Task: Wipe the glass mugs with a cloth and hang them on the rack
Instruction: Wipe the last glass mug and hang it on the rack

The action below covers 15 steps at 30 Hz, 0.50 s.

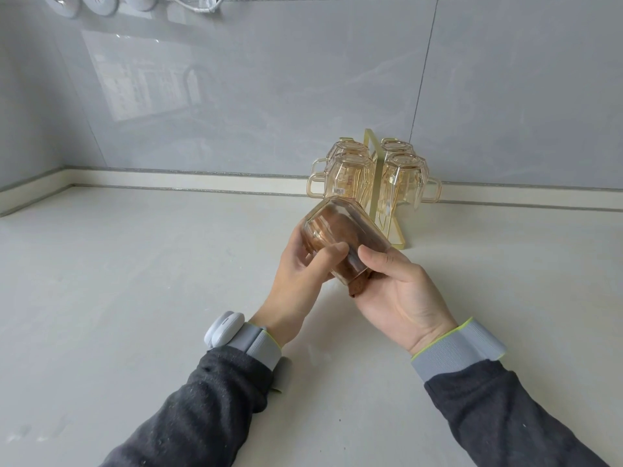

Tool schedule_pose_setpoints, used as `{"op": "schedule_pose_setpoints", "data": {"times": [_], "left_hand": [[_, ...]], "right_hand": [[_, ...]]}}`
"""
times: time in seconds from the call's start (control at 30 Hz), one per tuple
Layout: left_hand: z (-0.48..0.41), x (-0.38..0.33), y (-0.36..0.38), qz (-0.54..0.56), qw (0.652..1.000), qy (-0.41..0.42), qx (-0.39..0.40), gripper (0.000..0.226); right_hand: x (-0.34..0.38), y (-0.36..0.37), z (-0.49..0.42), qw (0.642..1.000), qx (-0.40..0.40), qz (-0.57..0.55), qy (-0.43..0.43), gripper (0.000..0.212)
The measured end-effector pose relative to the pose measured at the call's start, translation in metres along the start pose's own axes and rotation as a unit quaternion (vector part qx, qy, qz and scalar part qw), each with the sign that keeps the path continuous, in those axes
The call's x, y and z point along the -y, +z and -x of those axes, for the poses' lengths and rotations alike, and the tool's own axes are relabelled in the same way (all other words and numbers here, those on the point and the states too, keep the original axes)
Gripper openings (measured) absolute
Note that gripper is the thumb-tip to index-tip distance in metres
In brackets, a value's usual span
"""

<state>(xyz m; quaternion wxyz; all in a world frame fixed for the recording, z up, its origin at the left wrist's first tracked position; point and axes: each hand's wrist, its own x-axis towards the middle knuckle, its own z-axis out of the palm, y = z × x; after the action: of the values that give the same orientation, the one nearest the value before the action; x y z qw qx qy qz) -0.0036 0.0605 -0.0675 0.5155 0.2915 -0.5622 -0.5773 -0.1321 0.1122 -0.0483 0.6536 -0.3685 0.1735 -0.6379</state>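
Near side of the rack [370, 153]: mug [340, 230], held in the air above the counter [135, 281], tilted, base lifted toward the rack and mouth toward the person; its handle is not visible.
Cloth [358, 287]: brown, stuffed inside the mug, one corner poking out of the mouth on the side away from the rack.
Left hand [303, 274]: in front of the rack, fingers curled round the mug's body, thumb laid across the glass.
Right hand [401, 291]: in front of the rack, thumb pressed on the glass by the rim; its other fingers are hidden under the mug, so I cannot tell whether they reach inside.
Hung mugs [347, 176]: four, upside down, two on each side of the rack.
Step, by my judgement: inside wipe in hand; hanging not yet done.
Risk: smooth glass twisted between bare hands may slip and strike the hard counter. The hung mugs sit just behind, so a careless swing could knock them. No free peg shows, so hanging may mean groping among glass.
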Motion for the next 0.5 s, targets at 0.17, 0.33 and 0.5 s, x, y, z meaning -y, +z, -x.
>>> {"op": "schedule_pose_setpoints", "data": {"times": [0.17,0.33,0.5], "left_hand": [[0.0017,-0.0034,-0.0009,0.031,0.999,-0.024,0.002,0.064],[-0.0001,-0.0019,-0.0012,0.039,0.999,-0.021,-0.022,0.064],[-0.0028,-0.0003,-0.0021,0.018,0.997,-0.002,-0.081,0.070]], "right_hand": [[-0.0011,-0.0027,-0.0027,0.999,0.033,-0.005,0.006,0.065],[-0.0036,-0.0077,-0.0042,1.000,0.023,-0.016,-0.004,0.050],[-0.0053,-0.0073,-0.0057,0.996,-0.091,-0.004,0.016,0.049]]}}
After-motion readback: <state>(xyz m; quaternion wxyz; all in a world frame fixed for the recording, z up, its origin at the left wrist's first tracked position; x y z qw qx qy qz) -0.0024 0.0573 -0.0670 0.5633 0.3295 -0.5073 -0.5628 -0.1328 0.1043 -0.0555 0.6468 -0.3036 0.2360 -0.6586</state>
